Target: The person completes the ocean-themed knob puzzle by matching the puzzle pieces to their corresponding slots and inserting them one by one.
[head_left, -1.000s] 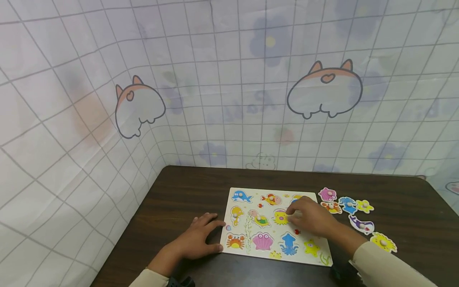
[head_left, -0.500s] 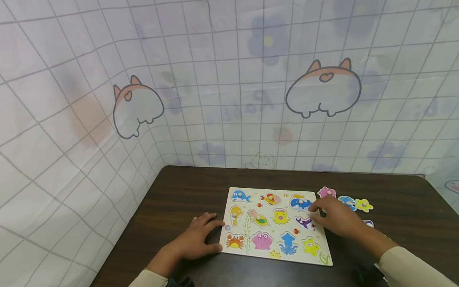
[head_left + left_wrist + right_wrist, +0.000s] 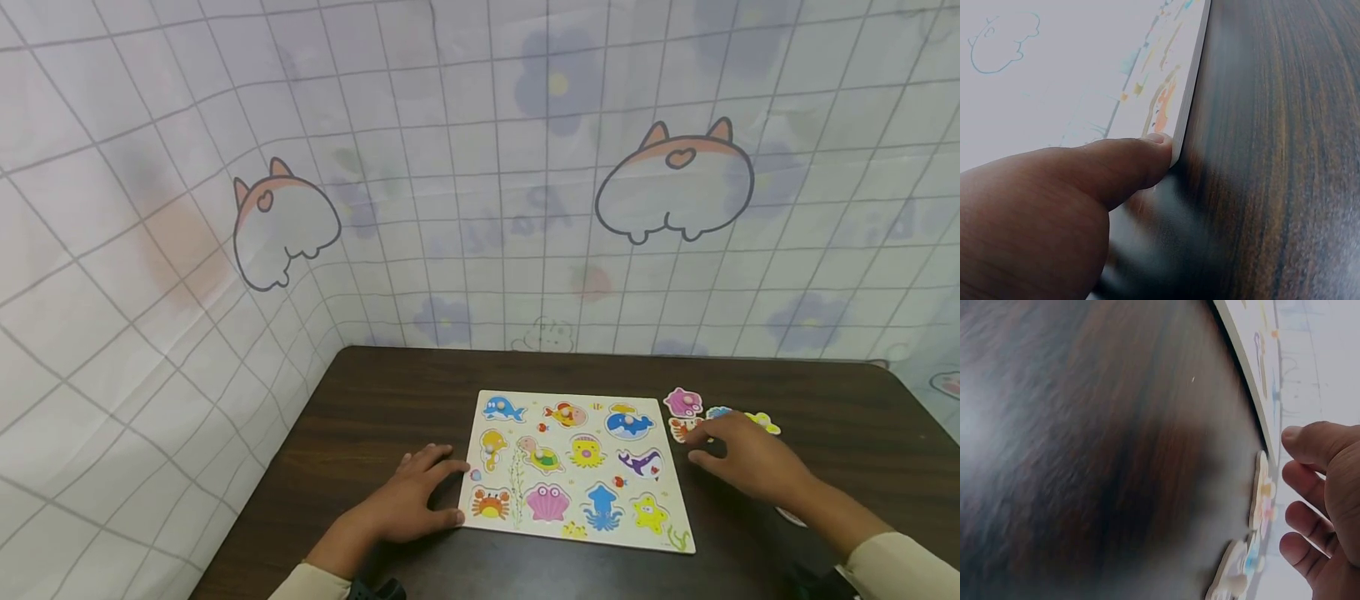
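Observation:
A pale puzzle board (image 3: pixel 633 542) printed with sea animals lies flat on the table. My left hand (image 3: pixel 411 498) rests at its left edge, fingers spread, the thumb (image 3: pixel 1147 153) touching the near corner. Holding nothing, my right hand (image 3: pixel 753 465) is over the loose pieces right of the board, its fingers loosely bent and apart in the right wrist view. A crab piece (image 3: pixel 681 428) lies by its fingertips, with a pink fish piece (image 3: pixel 683 403) just behind. Beyond the hand, a blue piece (image 3: pixel 717 412) and a yellow piece (image 3: pixel 764 422) are partly covered.
Knobbed pieces sit in the board, among them a blue whale (image 3: pixel 628 425), a turtle (image 3: pixel 542 457) and a seahorse (image 3: pixel 492 450). Under the right forearm a piece's rim (image 3: pixel 791 517) peeks out. A patterned cloth (image 3: pixel 480 208) hangs behind the dark table (image 3: pixel 405 392).
My right hand has moved right, from over the board to the loose pieces, uncovering the blue whale and the purple whale picture. The left hand has stayed in place.

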The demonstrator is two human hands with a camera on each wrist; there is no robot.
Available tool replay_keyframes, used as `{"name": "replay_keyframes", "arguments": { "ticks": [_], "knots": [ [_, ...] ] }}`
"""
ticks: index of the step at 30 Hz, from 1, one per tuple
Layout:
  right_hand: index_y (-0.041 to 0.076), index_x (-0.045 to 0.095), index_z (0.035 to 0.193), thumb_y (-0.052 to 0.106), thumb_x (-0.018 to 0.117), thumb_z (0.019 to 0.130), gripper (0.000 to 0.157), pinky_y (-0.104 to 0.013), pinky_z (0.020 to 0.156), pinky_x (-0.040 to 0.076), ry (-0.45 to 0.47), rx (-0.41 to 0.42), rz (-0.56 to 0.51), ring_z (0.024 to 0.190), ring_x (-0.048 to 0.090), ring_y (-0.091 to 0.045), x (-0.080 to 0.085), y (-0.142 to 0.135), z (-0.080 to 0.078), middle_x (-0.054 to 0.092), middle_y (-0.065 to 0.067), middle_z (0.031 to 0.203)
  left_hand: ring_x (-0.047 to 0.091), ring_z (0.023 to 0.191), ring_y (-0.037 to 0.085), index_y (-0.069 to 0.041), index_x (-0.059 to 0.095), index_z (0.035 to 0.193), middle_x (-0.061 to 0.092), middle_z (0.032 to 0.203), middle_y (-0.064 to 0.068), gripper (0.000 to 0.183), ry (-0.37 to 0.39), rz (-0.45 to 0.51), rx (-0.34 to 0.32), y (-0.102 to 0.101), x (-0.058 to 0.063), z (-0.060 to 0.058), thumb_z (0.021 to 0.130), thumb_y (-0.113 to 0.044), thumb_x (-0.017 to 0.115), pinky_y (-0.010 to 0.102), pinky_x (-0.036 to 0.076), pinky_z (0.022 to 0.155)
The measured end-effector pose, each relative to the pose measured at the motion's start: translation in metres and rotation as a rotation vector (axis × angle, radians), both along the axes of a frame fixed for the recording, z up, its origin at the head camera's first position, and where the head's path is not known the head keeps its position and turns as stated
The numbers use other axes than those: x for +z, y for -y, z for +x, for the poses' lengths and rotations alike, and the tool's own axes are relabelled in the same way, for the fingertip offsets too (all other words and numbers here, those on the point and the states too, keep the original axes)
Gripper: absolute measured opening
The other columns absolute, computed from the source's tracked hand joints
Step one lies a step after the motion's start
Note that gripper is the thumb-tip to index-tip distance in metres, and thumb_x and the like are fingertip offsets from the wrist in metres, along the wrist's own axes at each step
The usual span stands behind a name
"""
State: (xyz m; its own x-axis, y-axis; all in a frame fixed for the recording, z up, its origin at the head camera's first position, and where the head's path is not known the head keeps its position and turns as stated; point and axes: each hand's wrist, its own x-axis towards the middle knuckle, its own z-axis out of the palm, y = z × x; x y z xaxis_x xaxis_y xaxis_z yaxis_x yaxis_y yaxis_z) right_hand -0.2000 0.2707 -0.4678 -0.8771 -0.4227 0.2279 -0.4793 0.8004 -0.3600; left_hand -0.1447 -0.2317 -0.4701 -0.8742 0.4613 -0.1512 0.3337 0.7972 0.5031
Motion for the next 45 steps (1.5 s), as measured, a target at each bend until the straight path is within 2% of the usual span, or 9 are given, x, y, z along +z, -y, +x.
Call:
{"name": "replay_keyframes", "arguments": {
  "ticks": [7, 13, 22, 25, 29, 33, 38, 45],
  "knots": [
    [0.019, 0.076, 0.09, 0.019, 0.087, 0.082, 0.014, -0.044, 0.075, 0.054, -0.032, 0.005, 0.015, 0.084, 0.062, -0.016, 0.002, -0.013, 0.005, 0.069, 0.011, 0.091, 0.019, 0.153, 0.04, -0.029, 0.05, 0.149, 0.03, 0.163, 0.01, 0.065, -0.004, -0.006, -0.001, 0.001, -0.003, -0.003, 0.092, -0.052, 0.072, 0.065, 0.01, 0.12],
    [0.017, 0.078, 0.093, 0.018, 0.086, 0.083, 0.013, -0.047, 0.078, 0.055, -0.021, 0.001, 0.02, 0.086, 0.065, -0.017, 0.004, -0.024, 0.007, 0.071, 0.011, 0.091, 0.019, 0.153, 0.04, -0.028, 0.05, 0.15, 0.031, 0.163, 0.011, 0.065, -0.008, -0.001, -0.002, 0.001, -0.003, -0.003, 0.093, -0.052, 0.072, 0.066, 0.01, 0.12],
    [0.016, 0.078, 0.096, 0.023, 0.085, 0.085, 0.015, -0.051, 0.079, 0.054, 0.015, -0.063, 0.028, 0.093, 0.063, -0.026, 0.004, -0.041, 0.019, 0.07, 0.002, 0.097, 0.02, 0.152, 0.041, -0.027, 0.051, 0.149, 0.031, 0.162, 0.012, 0.066, -0.009, 0.003, -0.006, -0.002, 0.001, -0.003, 0.092, -0.051, 0.073, 0.067, 0.01, 0.119],
    [0.015, 0.079, 0.097, 0.022, 0.085, 0.085, 0.015, -0.048, 0.076, 0.054, 0.005, -0.067, 0.04, 0.09, 0.063, -0.023, 0.004, -0.046, 0.022, 0.071, 0.005, 0.095, 0.02, 0.152, 0.04, -0.027, 0.051, 0.149, 0.031, 0.162, 0.012, 0.066, -0.014, -0.001, -0.003, -0.001, 0.002, -0.003, 0.092, -0.051, 0.073, 0.067, 0.01, 0.119],
    [0.014, 0.079, 0.095, 0.021, 0.084, 0.085, 0.014, -0.051, 0.077, 0.055, 0.032, -0.064, 0.061, 0.089, 0.063, -0.025, 0.005, -0.053, 0.023, 0.072, 0.005, 0.093, 0.02, 0.152, 0.041, -0.026, 0.051, 0.149, 0.031, 0.162, 0.012, 0.066, -0.013, -0.002, 0.001, -0.001, 0.002, -0.003, 0.092, -0.051, 0.073, 0.066, 0.01, 0.119],
    [0.015, 0.079, 0.093, 0.024, 0.084, 0.086, 0.012, -0.058, 0.08, 0.054, 0.096, -0.064, 0.051, 0.091, 0.065, -0.028, 0.005, -0.061, 0.026, 0.072, 0.007, 0.092, 0.019, 0.152, 0.041, -0.026, 0.051, 0.149, 0.032, 0.162, 0.012, 0.066, -0.012, -0.002, 0.0, -0.001, 0.002, -0.003, 0.092, -0.051, 0.073, 0.066, 0.01, 0.12],
    [0.016, 0.079, 0.095, 0.022, 0.084, 0.085, 0.013, -0.06, 0.081, 0.054, 0.155, -0.095, 0.05, 0.094, 0.065, -0.03, 0.003, -0.07, 0.031, 0.072, 0.006, 0.094, 0.02, 0.152, 0.041, -0.026, 0.051, 0.149, 0.032, 0.162, 0.012, 0.066, -0.009, 0.003, -0.003, 0.0, 0.0, -0.003, 0.092, -0.05, 0.073, 0.066, 0.01, 0.12],
    [0.017, 0.077, 0.091, 0.018, 0.085, 0.083, 0.012, -0.06, 0.083, 0.052, 0.147, -0.108, 0.07, 0.095, 0.066, -0.033, 0.001, -0.082, 0.038, 0.074, 0.003, 0.096, 0.02, 0.152, 0.042, -0.027, 0.051, 0.15, 0.031, 0.162, 0.012, 0.066, -0.004, 0.009, -0.006, 0.002, -0.004, -0.001, 0.092, -0.052, 0.072, 0.067, 0.01, 0.119]
  ]
}}
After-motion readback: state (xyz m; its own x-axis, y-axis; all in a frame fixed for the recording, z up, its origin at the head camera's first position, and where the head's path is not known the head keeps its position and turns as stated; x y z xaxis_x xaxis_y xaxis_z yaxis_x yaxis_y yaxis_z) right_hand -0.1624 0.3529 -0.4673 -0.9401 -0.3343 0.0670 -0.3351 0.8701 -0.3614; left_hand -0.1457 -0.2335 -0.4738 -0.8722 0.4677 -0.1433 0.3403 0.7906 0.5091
